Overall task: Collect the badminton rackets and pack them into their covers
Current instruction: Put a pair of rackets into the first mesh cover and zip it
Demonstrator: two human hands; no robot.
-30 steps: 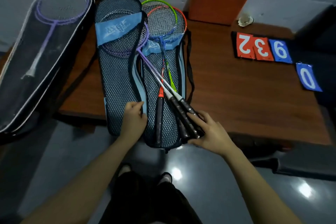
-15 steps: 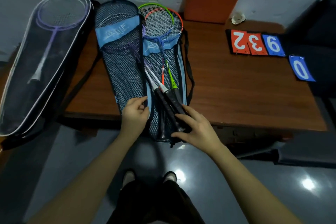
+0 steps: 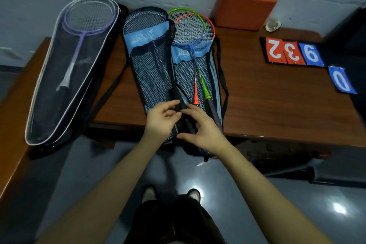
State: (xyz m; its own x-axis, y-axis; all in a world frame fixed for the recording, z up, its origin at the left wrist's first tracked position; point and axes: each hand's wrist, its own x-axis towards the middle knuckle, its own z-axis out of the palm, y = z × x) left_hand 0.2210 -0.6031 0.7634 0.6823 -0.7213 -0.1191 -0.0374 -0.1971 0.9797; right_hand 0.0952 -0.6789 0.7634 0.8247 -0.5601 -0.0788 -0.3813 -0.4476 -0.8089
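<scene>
Two blue-banded mesh covers lie side by side on the wooden table (image 3: 277, 105). The left mesh cover (image 3: 146, 69) has purple rackets pushed inside it, with their black handles (image 3: 185, 119) sticking out at its near end. My left hand (image 3: 161, 123) pinches that cover's edge at the opening. My right hand (image 3: 204, 130) is closed around the black handles. An orange racket (image 3: 195, 95) and a green racket (image 3: 207, 93) lie on top of the right mesh cover (image 3: 215, 73). Further left, a large clear-fronted cover (image 3: 49, 93) holds a purple racket (image 3: 81, 43).
An orange block (image 3: 245, 6) leans on the wall at the back. A shuttlecock (image 3: 273, 24) sits beside it. Red and blue number cards (image 3: 293, 51) and a loose blue 0 card (image 3: 341, 81) lie at the right. Both covers overhang the table's near edge.
The purple rackets slid up into the left mesh cover. My right hand followed them up and left until it met my left hand at the cover's opening.
</scene>
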